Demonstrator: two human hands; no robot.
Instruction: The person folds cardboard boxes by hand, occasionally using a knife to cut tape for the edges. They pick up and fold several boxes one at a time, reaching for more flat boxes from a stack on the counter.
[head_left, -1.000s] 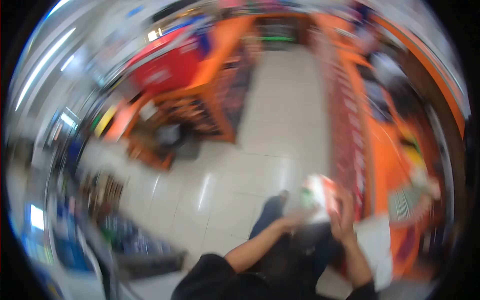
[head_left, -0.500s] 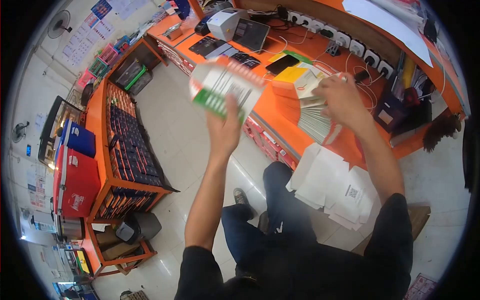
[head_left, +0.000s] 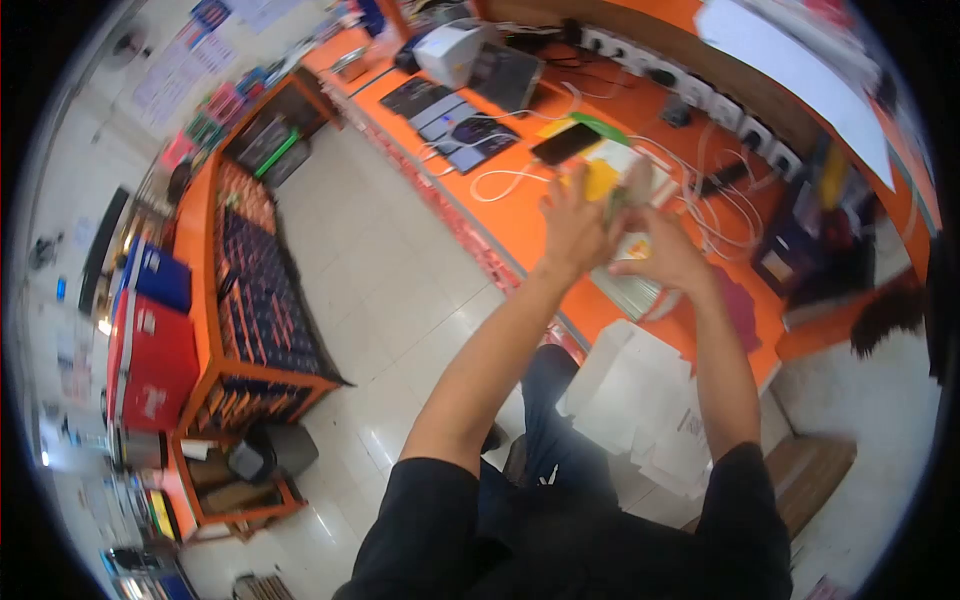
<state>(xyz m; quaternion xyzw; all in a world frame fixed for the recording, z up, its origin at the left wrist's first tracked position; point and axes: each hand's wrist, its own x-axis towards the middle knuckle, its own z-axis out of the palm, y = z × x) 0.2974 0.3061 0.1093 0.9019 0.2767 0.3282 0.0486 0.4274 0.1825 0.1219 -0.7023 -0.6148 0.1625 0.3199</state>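
Note:
Above the orange counter (head_left: 490, 205), my left hand (head_left: 577, 225) has its fingers spread beside a yellow and white item (head_left: 600, 180). My right hand (head_left: 665, 250) curves around the other side, close to my left hand, over a stack of cards or papers (head_left: 630, 292). Blur between the hands hides whether the right one grips anything. A black phone (head_left: 567, 144) lies just beyond them. White sheets (head_left: 625, 385) rest near my lap.
Tablet-like devices (head_left: 462, 130), white cables (head_left: 510, 173) and a white printer (head_left: 450, 52) are on the counter. Power sockets (head_left: 695, 88) line its back. A shelf of dark packs (head_left: 260, 270) stands to the left, beside a red cooler (head_left: 155, 365).
My left hand has moved right to the stack, and the green and white packet is no longer seen in it. My right hand has shifted slightly down and left.

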